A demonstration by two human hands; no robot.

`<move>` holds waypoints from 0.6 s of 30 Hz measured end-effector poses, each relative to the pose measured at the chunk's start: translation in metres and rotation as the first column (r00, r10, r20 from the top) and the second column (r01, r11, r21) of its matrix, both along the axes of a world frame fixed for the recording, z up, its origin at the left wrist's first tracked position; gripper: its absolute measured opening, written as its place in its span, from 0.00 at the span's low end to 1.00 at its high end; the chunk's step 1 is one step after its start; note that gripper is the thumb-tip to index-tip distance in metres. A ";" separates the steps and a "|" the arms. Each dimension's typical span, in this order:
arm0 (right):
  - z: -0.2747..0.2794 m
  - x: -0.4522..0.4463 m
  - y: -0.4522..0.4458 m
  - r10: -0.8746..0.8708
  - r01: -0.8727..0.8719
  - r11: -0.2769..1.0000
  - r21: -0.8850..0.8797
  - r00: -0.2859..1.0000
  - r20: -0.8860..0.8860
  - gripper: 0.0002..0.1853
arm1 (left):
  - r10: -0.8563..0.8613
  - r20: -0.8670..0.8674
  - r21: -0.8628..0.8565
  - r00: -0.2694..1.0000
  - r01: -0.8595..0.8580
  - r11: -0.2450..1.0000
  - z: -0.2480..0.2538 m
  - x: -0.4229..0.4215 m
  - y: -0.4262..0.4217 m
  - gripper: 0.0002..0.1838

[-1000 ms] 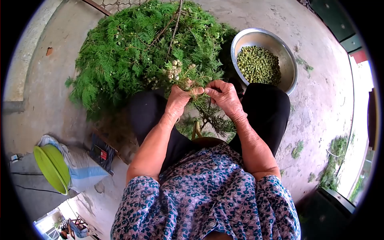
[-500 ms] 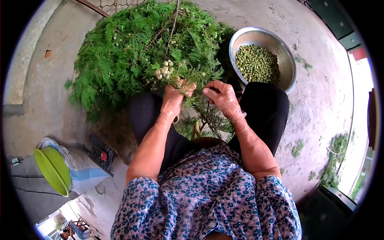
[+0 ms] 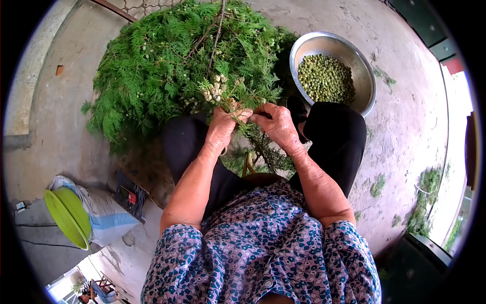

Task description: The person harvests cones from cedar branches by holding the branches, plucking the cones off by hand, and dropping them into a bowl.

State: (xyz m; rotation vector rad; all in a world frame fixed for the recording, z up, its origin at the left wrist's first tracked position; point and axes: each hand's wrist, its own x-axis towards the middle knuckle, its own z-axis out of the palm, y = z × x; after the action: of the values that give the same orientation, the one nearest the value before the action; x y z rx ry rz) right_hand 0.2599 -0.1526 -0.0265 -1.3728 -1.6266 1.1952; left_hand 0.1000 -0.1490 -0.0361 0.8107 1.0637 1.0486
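Observation:
My left hand [image 3: 221, 125] is closed on a green branch [image 3: 243, 96], and a cluster of pale cones [image 3: 214, 88] sticks out above its fingers. Just to its right, my right hand [image 3: 276, 124] has its thumb and forefinger pinched together at the branch; anything between those fingertips is too small to make out. Beyond both hands lies a big heap of leafy green branches [image 3: 147, 76]. A metal basin [image 3: 362, 76] stands right of the heap, with many small green cones [image 3: 326, 80] inside.
Dark-trousered knees flank the hands. At the lower left, a lime-green basin [image 3: 68, 215] leans against a white and blue sack [image 3: 109, 218]. Green sprigs [image 3: 425, 202] lie on the concrete floor at the right. A brown bar [image 3: 114, 10] crosses the top left.
Over the last second my right hand moved a little away from my left hand, then came back to the branch. The cone cluster shifted slightly in my left hand's grip.

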 end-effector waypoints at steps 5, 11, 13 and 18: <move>0.001 0.003 -0.002 -0.131 0.027 0.938 -0.345 0.951 -0.281 0.07 | 0.088 0.073 -0.076 0.993 -0.083 0.994 0.002 0.001 0.001 0.08; -0.011 0.008 -0.002 -0.283 -0.110 0.865 -0.489 0.698 -0.657 0.05 | 0.100 0.178 -0.074 0.979 -0.088 0.993 0.004 0.003 0.002 0.07; -0.013 0.012 -0.001 -0.362 -0.097 0.847 -0.523 0.614 -0.701 0.04 | 0.101 0.186 -0.074 0.977 -0.089 0.993 0.008 0.002 0.002 0.07; -0.014 0.016 0.005 -0.408 -0.170 0.825 -0.539 0.481 -0.776 0.05 | 0.113 0.166 -0.061 0.980 -0.105 0.993 0.009 0.000 0.001 0.07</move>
State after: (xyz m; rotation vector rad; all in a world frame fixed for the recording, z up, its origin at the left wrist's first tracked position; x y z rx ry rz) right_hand 0.2754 -0.1479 -0.0409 -0.8336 -0.4013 1.9392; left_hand 0.1002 -0.1477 -0.0275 0.6151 0.9944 1.1567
